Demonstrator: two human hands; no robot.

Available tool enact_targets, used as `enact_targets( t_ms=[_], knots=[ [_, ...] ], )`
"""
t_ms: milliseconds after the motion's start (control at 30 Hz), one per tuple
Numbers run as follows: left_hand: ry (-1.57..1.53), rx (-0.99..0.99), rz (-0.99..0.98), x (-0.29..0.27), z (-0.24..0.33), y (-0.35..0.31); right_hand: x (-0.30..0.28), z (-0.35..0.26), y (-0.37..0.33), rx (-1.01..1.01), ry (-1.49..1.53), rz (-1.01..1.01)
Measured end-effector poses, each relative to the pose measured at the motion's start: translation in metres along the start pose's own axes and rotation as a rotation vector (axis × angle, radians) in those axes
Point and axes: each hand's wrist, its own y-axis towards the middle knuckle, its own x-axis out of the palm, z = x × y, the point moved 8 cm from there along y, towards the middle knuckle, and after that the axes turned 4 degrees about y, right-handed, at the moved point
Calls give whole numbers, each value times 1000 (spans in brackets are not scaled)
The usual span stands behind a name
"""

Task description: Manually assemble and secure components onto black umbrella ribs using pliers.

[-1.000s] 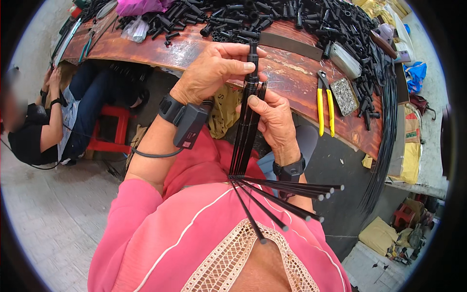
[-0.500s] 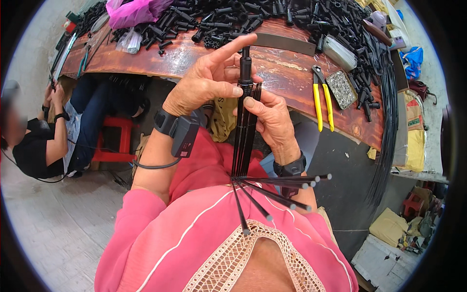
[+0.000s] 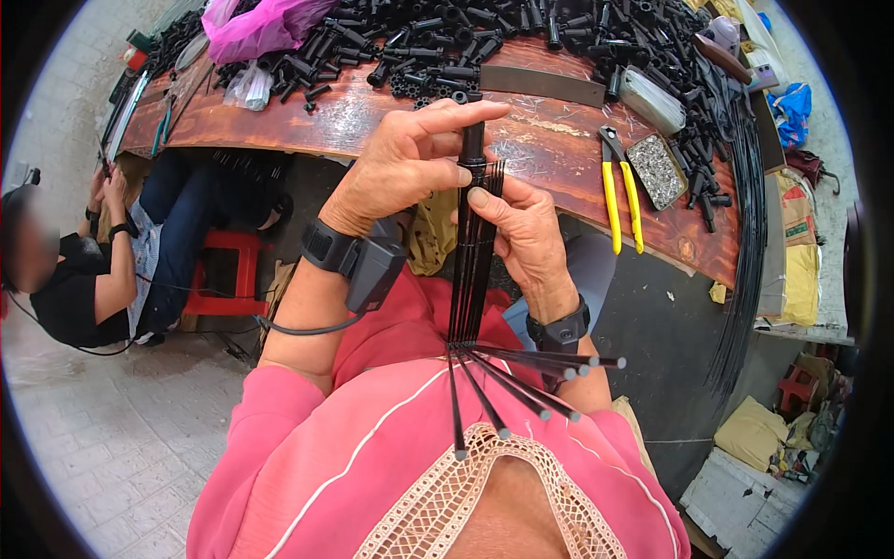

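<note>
My left hand point(image 3: 396, 172) is closed around a black plastic tube-shaped runner point(image 3: 473, 144), its thumb pressed on the collar and its index finger stretched across near the top. From that collar hangs a bundle of thin black umbrella ribs point(image 3: 468, 270). My right hand point(image 3: 526, 228) pinches the upper part of this bundle, thumb in front and fingers behind. Lower down, at my waist, the rods bend at joints and fan out toward my chest and right forearm, ending in grey round tips. The fingers partly hide the collar, where the ribs meet it.
A wooden bench point(image 3: 549, 135) holds a heap of black tube parts point(image 3: 428, 42), yellow-handled pliers point(image 3: 619, 191), a tray of small metal bits point(image 3: 656, 172) and a metal strip point(image 3: 540, 85). Long black rods point(image 3: 745, 242) hang off its right end. A co-worker point(image 3: 84, 270) sits at left.
Both hands keep their hold. The runner has come down slightly, and my left index finger has lowered with it. The fanned rod tips have shifted a little left and downward.
</note>
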Motion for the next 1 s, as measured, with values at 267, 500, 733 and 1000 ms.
enact_targets(
  t_ms=[267, 500, 733, 1000],
  knots=[
    [69, 41, 93, 7, 0, 0, 3, -6, -4, -38, 5, 2],
    [87, 65, 94, 9, 3, 0, -3, -6, -4, -14, 17, 43],
    [-29, -19, 36, -1, -3, -1, 2, -5, -3, 8, 34, 0],
    [-14, -23, 9, -2, -4, 2, 2, -6, -5, 36, -18, 7]
  ],
)
